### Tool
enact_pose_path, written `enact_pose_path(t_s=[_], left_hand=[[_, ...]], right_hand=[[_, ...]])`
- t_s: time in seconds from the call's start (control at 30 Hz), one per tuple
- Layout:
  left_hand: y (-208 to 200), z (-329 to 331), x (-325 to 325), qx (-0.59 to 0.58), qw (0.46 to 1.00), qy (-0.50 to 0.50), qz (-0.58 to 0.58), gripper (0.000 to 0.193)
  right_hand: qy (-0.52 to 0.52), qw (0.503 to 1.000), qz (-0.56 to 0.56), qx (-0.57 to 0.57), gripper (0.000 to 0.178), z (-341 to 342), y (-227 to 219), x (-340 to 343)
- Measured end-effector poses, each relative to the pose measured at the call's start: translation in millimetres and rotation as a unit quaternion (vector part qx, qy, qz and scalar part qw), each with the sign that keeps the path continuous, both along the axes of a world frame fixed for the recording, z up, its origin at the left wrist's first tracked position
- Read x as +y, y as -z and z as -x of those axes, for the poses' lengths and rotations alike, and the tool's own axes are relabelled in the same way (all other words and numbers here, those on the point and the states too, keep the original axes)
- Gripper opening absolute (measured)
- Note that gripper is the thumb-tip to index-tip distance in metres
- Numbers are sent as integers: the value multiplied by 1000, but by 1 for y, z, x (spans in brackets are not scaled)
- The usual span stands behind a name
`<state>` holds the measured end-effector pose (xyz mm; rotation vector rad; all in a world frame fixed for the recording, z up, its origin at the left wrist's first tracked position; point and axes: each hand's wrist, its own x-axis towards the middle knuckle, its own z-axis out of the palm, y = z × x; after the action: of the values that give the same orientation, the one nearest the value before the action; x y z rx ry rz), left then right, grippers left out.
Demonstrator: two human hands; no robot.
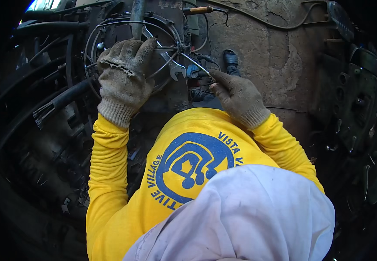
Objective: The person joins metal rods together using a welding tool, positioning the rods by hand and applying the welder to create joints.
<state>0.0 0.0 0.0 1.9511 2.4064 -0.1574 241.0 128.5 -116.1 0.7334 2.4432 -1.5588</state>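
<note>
Both my hands wear grey-beige knitted work gloves. At upper left, my left hand (127, 65) is closed over the side of a round frame of bent metal rods (99, 32). A frayed edge shows across this glove's knuckles. My right hand (239, 93) grips the near end of a thin metal rod (196, 63) between thumb and fingers. The rod's far end meets the frame's right side; whether it is joined there, I cannot tell. An open-ended wrench (176, 68) lies at a slant among the frame's rods. Behind the frame stands a thick metal pipe (137, 17).
A tool with a wooden handle (198, 10) lies beyond the frame. A cable (275, 27) crosses the worn concrete floor (280, 65). A sandalled foot (230, 57) stands near my right hand. Left, a dark tube (72, 93) has thin rods at its end; dark machinery (358, 98) stands right.
</note>
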Motion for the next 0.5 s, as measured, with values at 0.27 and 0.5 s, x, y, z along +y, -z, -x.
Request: enact_pose_path(t_s=[0.27,0.5], left_hand=[[22,-6,5,7,999,-9,-50,74],[15,-3,9,12,999,16,-49,76]], right_hand=[[65,979,5,192,44,-6,68,-1],[61,973,-17,223,45,0,91,-1]])
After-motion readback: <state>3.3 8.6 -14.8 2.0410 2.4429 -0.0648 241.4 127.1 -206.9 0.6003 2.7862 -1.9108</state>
